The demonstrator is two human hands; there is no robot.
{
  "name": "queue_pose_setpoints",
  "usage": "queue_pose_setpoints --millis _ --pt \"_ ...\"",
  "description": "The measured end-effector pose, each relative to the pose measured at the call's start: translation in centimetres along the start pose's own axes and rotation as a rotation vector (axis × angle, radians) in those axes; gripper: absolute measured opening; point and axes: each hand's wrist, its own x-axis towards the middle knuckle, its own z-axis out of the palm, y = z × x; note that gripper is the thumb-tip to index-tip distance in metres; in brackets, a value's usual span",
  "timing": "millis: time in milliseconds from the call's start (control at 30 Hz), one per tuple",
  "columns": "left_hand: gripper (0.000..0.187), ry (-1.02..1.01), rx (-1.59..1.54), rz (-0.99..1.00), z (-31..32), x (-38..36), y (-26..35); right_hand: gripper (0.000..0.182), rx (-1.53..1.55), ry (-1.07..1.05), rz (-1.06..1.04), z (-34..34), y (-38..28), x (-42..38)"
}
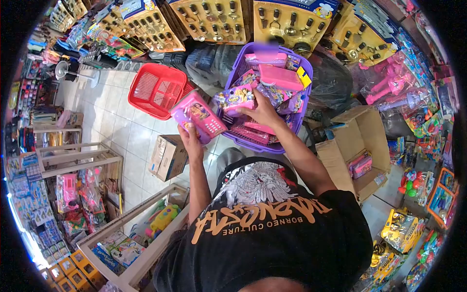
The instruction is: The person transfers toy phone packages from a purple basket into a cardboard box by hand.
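- Head view: the left hand [188, 134] is closed around the lower edge of a pink toy phone pack [198, 117], held just left of the purple basket [237, 68].
- The right hand [262, 111] reaches into the basket with fingers spread, pressing on a purple snack-like packet [237, 96]; I judge it a loose hold, not a firm grip.
- Pink boxes [279, 75] lie stacked at the far side of the basket.
- To sort well, keep the pack tilted up and clear of the rim.
- Lift one packet at a time, since the pile looks loose and may slide.
- The red basket [156, 90] stands to the left on the floor; an open cardboard box [360, 141] sits to the right.
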Motion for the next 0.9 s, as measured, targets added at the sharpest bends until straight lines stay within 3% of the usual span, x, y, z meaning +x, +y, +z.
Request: queue_pose_setpoints --millis 33,233,300,333,367,433,500,600,700,767,833,900 --pt "0.041 0.023 -0.035 0.041 0.0 0.1 0.4 0.061 0.129 0.050 0.086 -0.3 -0.9 0.1" --pt "0.058 -0.086 0.031 0.057 -1.0 1.3 1.5 0.049 0.190 0.394 0.048 -2.0 -2.7 0.5" --pt "0.057 -0.283 0.031 0.095 -1.0 2.4 1.6 0.038 0.299 0.630 0.072 -3.0 -3.8 0.7" --pt "0.056 -0.310 0.006 0.114 -0.2 2.5 2.4 0.034 0.433 0.626 0.316 -3.9 -7.6 0.1" --pt "0.056 -0.342 -0.002 0.117 0.2 2.9 2.4 0.034 0.422 0.658 0.311 -4.3 -7.8 -0.2" --pt "0.060 -0.429 0.027 0.192 1.2 3.5 2.5 0.038 0.078 0.653 0.163 -5.3 -7.8 -1.6" --pt "0.065 -0.517 0.012 0.176 2.3 3.1 3.1 0.043 0.073 0.687 0.239 -4.8 -7.6 -2.9" --pt "0.067 -0.668 -0.040 0.120 3.5 1.4 3.2 0.052 0.361 0.790 0.346 -3.2 -9.5 -4.6" --pt "0.066 -0.823 -0.142 0.006 4.3 -0.1 2.4 0.056 0.348 0.839 0.389 -1.0 -7.1 -7.2" --pt "0.066 -0.923 -0.137 0.005 4.1 -1.3 1.7 0.054 0.231 0.885 0.425 -0.6 -9.8 -9.4" --pt "0.068 -0.997 -0.144 -0.003 3.7 -2.2 1.6 0.049 0.702 0.900 0.414 0.1 -11.2 -11.9" --pt "0.071 -1.097 -0.216 -0.056 3.3 -3.5 1.4 0.045 0.809 0.975 0.423 0.8 -12.6 -14.5"
